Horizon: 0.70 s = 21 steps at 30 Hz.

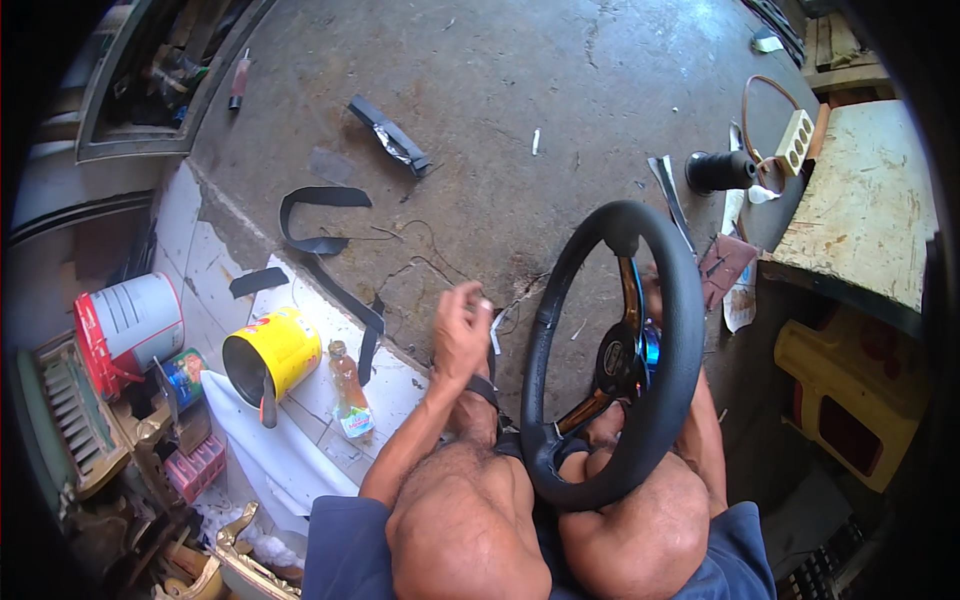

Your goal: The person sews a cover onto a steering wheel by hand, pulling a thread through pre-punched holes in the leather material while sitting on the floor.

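A black steering wheel [690, 300] with coppery, shiny spokes stands tilted between my bent knees. My right hand [652, 296] is behind the right side of its rim and appears to grip it, with most of the fingers hidden. To the left of the wheel, my left hand [462, 332] is raised above my foot, apart from the rim. Its fingers are curled together; anything small between them cannot be made out. Thin dark thread [432, 262] lies loosely on the floor just beyond that hand.
Black strips [322, 190] and scraps lie on the concrete. At left stand a yellow can [290, 345], a bottle [347, 385] and a white-and-red bucket [140, 320]. To the right are a black thread spool [722, 171], a power strip [795, 142] and a wooden box [860, 200].
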{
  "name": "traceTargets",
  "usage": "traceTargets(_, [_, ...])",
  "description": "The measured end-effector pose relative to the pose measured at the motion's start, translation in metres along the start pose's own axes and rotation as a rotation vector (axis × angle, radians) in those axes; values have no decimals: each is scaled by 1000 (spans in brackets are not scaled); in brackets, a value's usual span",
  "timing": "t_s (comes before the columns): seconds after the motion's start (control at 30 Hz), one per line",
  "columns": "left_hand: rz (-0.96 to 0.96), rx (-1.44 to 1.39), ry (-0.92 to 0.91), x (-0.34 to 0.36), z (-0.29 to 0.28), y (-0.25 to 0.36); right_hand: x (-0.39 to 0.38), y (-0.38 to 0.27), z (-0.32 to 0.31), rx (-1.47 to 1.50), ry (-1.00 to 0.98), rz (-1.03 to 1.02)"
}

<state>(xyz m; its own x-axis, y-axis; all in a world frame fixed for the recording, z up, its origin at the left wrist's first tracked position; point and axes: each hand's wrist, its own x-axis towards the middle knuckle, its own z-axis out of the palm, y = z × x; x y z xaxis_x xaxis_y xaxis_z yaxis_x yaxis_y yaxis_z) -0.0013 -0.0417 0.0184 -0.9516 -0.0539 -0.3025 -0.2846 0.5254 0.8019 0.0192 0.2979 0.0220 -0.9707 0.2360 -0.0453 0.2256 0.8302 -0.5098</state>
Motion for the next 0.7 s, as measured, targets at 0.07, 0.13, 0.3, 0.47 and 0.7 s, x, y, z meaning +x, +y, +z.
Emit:
traceTargets(0.07, [-20, 122, 196, 30, -29, -18, 3, 43, -12, -255, 24, -50])
traceTargets(0.13, [-32, 249, 340, 58, -60, -38, 7, 18, -30, -115, 129, 157])
traceTargets(0.3, [294, 562, 288, 102, -96, -65, -1, 15, -32, -79, 158, 81])
traceTargets(0.47, [247, 493, 398, 115, -114, -79, -18, 5, -17, 38, 136, -7])
traceTargets(0.7, [-159, 674, 622, 117, -171, -109, -28, -21, -19, 64, 95, 17])
